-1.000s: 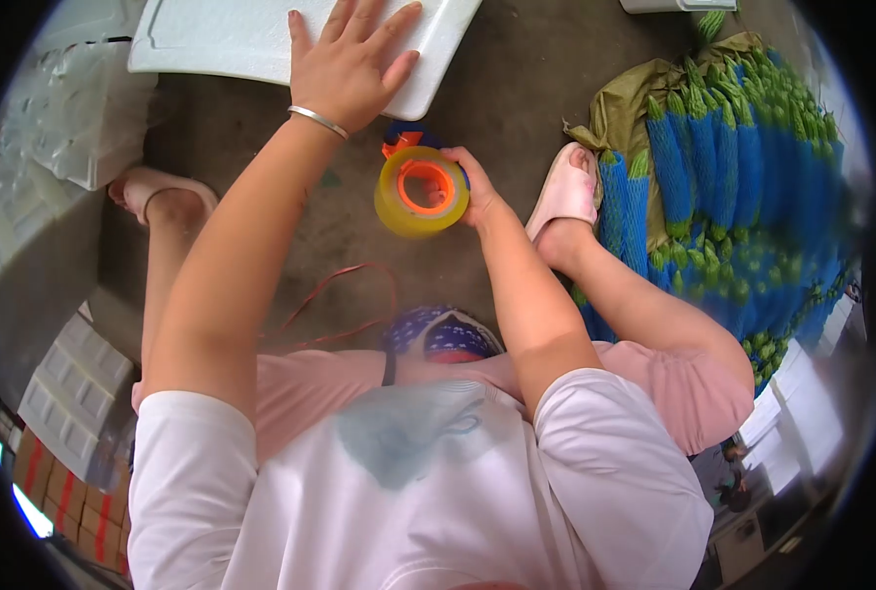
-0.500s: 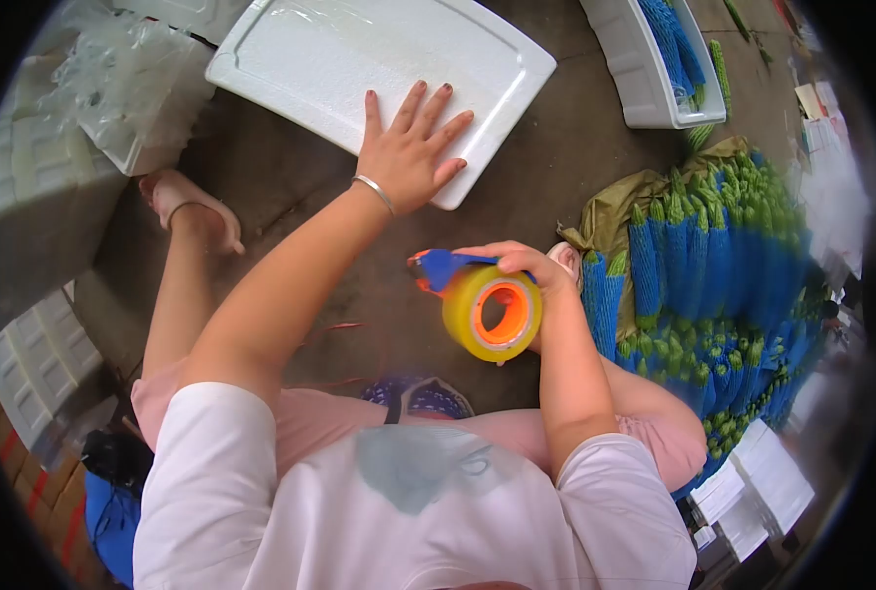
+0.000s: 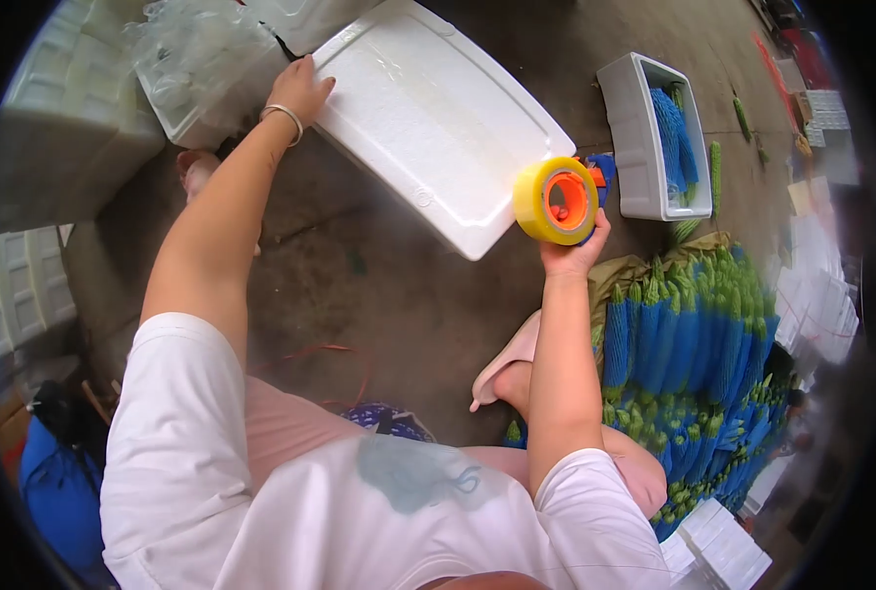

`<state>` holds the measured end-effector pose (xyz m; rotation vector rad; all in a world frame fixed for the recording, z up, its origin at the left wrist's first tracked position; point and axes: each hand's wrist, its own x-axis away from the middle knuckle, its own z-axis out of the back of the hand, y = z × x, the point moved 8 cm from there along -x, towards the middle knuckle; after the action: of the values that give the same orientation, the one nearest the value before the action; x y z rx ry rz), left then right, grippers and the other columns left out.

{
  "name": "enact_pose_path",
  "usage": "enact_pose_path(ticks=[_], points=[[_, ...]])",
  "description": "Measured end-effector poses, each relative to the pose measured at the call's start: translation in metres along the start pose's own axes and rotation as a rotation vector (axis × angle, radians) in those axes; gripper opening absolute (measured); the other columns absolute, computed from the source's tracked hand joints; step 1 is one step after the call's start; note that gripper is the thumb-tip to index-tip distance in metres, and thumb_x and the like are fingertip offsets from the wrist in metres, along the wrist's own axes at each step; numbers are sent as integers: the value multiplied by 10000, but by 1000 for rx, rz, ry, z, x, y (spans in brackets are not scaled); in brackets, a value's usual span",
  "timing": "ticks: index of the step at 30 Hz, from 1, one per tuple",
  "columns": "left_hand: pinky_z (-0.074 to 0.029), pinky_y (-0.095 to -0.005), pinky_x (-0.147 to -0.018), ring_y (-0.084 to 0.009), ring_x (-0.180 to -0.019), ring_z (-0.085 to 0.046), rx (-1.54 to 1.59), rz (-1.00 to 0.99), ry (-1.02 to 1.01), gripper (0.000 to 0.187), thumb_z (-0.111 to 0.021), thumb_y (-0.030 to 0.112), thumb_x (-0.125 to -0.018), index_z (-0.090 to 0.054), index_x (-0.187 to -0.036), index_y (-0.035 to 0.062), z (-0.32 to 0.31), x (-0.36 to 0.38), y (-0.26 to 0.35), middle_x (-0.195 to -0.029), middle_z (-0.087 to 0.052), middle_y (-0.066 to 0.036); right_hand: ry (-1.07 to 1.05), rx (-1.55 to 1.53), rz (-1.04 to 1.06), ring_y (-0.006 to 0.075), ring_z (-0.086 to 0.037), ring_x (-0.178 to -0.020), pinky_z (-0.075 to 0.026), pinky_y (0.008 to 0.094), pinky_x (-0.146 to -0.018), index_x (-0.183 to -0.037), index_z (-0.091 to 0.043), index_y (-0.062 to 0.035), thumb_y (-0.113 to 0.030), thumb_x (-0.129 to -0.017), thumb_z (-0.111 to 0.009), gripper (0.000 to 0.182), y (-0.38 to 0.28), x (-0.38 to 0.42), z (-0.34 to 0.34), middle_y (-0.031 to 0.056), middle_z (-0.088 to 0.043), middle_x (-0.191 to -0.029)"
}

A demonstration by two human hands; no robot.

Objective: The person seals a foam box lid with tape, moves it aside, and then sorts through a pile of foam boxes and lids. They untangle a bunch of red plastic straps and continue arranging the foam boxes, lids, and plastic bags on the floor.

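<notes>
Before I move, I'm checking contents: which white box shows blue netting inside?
The open box at upper right, beyond the right hand; the left hand touches a covered box.

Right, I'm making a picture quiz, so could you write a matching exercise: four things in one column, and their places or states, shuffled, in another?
1. Yellow tape roll
2. Bracelet
3. Left hand
4. Open white box

A. At the edge of the white lid
B. Has blue netting inside
C. Held by the right hand
D. Around the left wrist

Pairs: 1-C, 2-D, 3-A, 4-B
</notes>
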<state>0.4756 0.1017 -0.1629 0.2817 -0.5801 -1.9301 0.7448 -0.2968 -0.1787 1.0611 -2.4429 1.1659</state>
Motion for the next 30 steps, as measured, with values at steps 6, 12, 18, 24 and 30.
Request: enact_pose_path(ticks=[6,12,18,24,30], points=[[-434,-482,-824,-428,-972,-504,-146,-263,-156,531,-651,355,-801,-396,-1057,-33,11,160,20,-1037,-466,-247,58,144,129,152,-600,-694,-522,258,-718,-1124,-567,-88,-275,-791,-580,383,-37,-26,-27,17,-623,-913],[-492,-327,-751,-246,-805,-645,-70,-267,-997,374,-588,311,-869,-580,-1089,7,-5,232,75,-928,-643,-161,-404,684,273,157,-587,-999,-461,283,-902,-1351,-440,-1,-145,-790,-618,606,-52,51,-113,97,-601,-1100],[-452,-240,-662,-100,-792,-551,1122,217,-997,487,-420,502,-954,-616,-1061,69,8,200,144,-912,-620,-15,-569,1423,778,173,-603,-765,-496,281,-695,-1294,-552,-140,-102,-615,-733,705,-1,169,-140,100,-587,-880],[-389,-213,-575,-58,-677,-497,1124,186,-1015,352,-566,433,-910,-641,-921,89,8,207,152,-791,-602,26,-490,1610,999,217,-579,-652,-499,335,-561,-1307,-537,-195,-137,-562,-769,782,13,211,-140,97,-525,-816],[-368,-202,-564,-48,-652,-471,1217,295,-1155,282,-624,352,-888,-664,-856,75,-6,199,149,-726,-596,36,-550,1613,1009,227,-569,-663,-487,314,-546,-1304,-536,-164,-152,-554,-789,792,11,215,-143,116,-519,-847]])
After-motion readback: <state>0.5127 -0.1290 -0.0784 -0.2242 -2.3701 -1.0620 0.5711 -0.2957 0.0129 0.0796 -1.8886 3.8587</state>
